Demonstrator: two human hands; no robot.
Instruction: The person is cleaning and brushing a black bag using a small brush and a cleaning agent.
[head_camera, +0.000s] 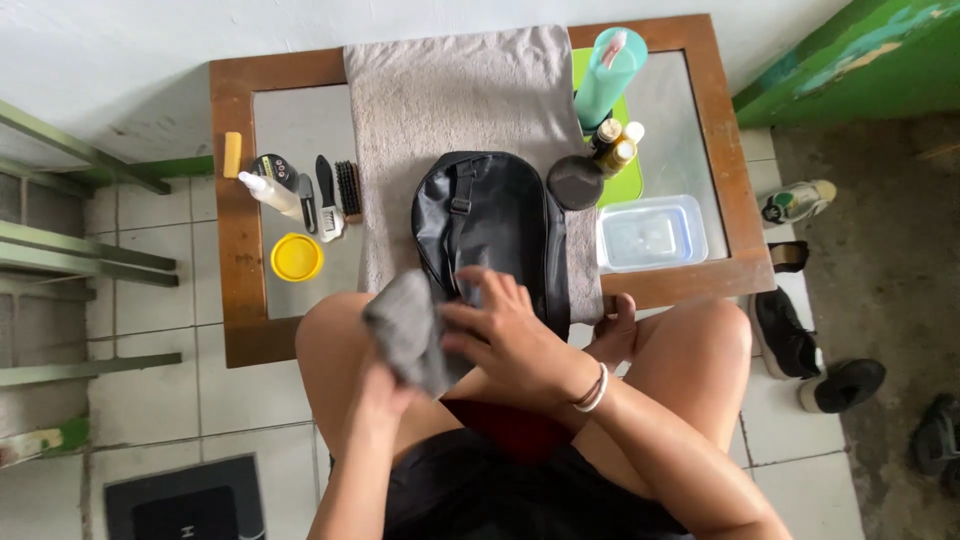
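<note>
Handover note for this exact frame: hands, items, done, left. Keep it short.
Left hand: gripping a grey cloth over the lap.
Right hand: crossed over, fingers on the cloth and the near end of the black bag.
Bag lies on a grey towel on the wooden table. Brushes, spray bottle and yellow lid sit to its left; clear tub to its right.
Done: supplies laid out, cloth in hand.
Left: cannot tell how much of the bag is wiped.

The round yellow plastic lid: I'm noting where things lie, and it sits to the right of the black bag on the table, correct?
No. The head view shows the round yellow plastic lid left of the black bag, on the table.
</note>
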